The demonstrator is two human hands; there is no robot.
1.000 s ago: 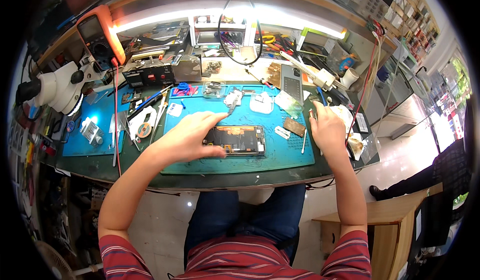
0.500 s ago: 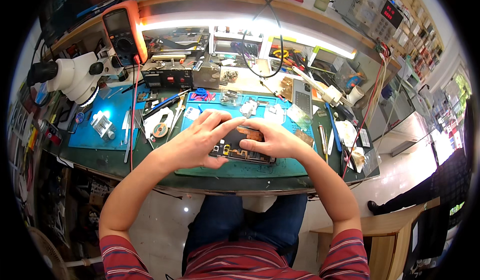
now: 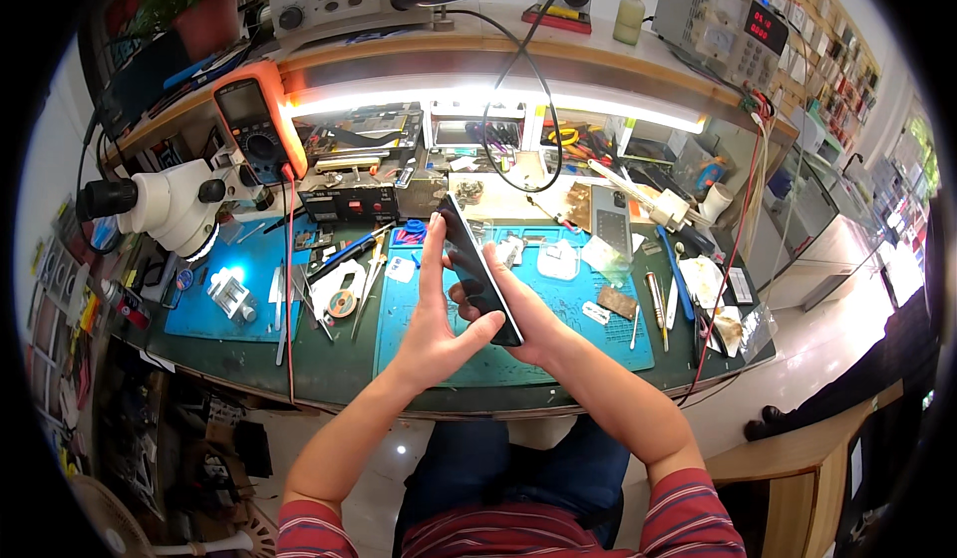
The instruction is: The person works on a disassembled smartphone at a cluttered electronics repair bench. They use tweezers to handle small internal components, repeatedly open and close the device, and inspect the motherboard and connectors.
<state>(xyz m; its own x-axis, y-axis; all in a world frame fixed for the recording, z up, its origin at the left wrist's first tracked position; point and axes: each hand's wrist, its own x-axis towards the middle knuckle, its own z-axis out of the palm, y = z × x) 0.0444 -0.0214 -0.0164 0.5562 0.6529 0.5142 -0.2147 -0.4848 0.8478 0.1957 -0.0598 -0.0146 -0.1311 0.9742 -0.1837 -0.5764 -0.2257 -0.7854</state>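
Observation:
A smartphone [image 3: 478, 277] is held up between my two hands above the blue work mat [image 3: 588, 351]. It stands tilted, its dark glass side turned toward my left hand and a pale edge along its right. My left hand [image 3: 434, 309] grips it with the thumb across the lower glass and a long finger along the left side. My right hand [image 3: 526, 314] holds it from the right and behind; some of its fingers are hidden by the phone. Beyond the hands, a clear plastic box [image 3: 558, 261] sits on the mat, and a grey phone back panel [image 3: 610, 221] lies at the mat's far right.
On the left, a white microscope [image 3: 164, 204] stands over a second blue mat with a small metal fixture [image 3: 231, 296]. An orange multimeter [image 3: 257, 124] leans at the shelf, its red lead [image 3: 289, 289] crossing the bench. Hand tools lie at both sides; a black cable [image 3: 485, 109] loops above.
The phone has been lifted and turned up: earlier its exposed inner parts faced up, now its dark glass side shows. Both hands shifted with it, and the head view tipped upward.

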